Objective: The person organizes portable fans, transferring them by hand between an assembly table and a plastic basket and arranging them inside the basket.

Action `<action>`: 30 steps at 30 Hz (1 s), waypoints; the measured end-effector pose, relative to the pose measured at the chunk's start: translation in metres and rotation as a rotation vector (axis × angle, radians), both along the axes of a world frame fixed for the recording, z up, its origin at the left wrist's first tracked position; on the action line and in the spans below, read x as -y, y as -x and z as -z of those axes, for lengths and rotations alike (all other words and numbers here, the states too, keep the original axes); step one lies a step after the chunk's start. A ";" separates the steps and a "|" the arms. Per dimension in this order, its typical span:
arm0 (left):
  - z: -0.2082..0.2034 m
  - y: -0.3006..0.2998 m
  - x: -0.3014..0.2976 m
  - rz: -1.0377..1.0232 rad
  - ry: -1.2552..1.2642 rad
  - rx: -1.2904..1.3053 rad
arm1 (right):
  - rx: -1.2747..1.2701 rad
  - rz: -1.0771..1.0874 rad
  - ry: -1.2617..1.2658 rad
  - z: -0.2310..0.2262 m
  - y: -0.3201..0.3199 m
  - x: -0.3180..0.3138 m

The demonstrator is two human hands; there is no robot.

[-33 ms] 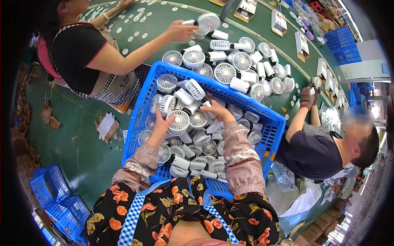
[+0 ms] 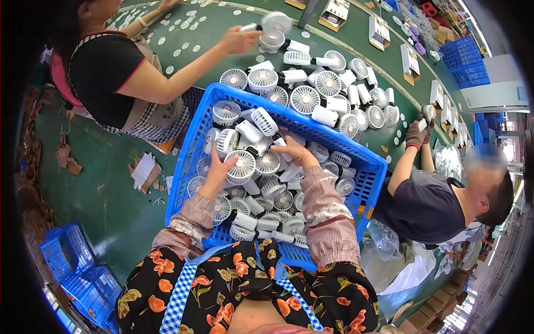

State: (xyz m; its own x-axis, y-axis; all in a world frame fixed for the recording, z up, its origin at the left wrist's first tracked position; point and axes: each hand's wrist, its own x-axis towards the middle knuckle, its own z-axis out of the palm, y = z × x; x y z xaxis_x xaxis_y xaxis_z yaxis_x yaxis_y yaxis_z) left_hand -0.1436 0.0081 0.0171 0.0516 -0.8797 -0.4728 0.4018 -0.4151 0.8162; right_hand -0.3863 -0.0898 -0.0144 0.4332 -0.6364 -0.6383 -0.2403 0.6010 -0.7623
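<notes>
Noting left hand [image 2: 216, 177] with thumb and fingers spread, thumb against the rim of a round white fan [image 2: 241, 167] atop the pile in the blue basket [image 2: 192, 153]. Right hand [image 2: 297, 153] reaches in beside it; cannot tell whether it grips anything. High basket walls presumably stop loose fans rolling out. Beyond, a heap of fans [image 2: 305, 99] lies on the green desk [image 2: 325, 42], likely for easy reach; a co-worker's hand [image 2: 240, 40] holds one up. Farthest: small boxes [image 2: 379, 32] in a row.

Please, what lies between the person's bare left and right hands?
In the head view, white plastic fans with round grilles lie between the bare left hand and bare right hand.
</notes>
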 end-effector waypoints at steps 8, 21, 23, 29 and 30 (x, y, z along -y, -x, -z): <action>-0.008 -0.022 0.006 0.211 -0.137 -0.141 | 0.071 -0.059 0.033 -0.011 0.009 -0.004; 0.002 -0.055 0.023 0.362 -0.206 -0.517 | 0.309 0.018 -0.218 -0.026 -0.007 -0.008; 0.003 -0.057 0.025 0.380 -0.202 -0.541 | 0.359 0.030 -0.208 -0.028 -0.011 -0.008; 0.003 -0.057 0.028 0.436 -0.170 -0.558 | 0.395 -0.023 -0.245 -0.026 -0.019 -0.003; 0.000 -0.054 0.026 0.437 -0.168 -0.533 | 0.407 -0.018 -0.248 -0.025 -0.018 -0.004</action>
State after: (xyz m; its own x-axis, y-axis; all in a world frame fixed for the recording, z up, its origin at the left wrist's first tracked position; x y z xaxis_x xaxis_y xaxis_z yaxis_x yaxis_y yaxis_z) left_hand -0.0893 -0.0184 0.0170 -0.5653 -0.6803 -0.4665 0.4970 -0.7323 0.4656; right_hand -0.3682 -0.0857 0.0111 0.6887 -0.4763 -0.5467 0.0360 0.7755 -0.6303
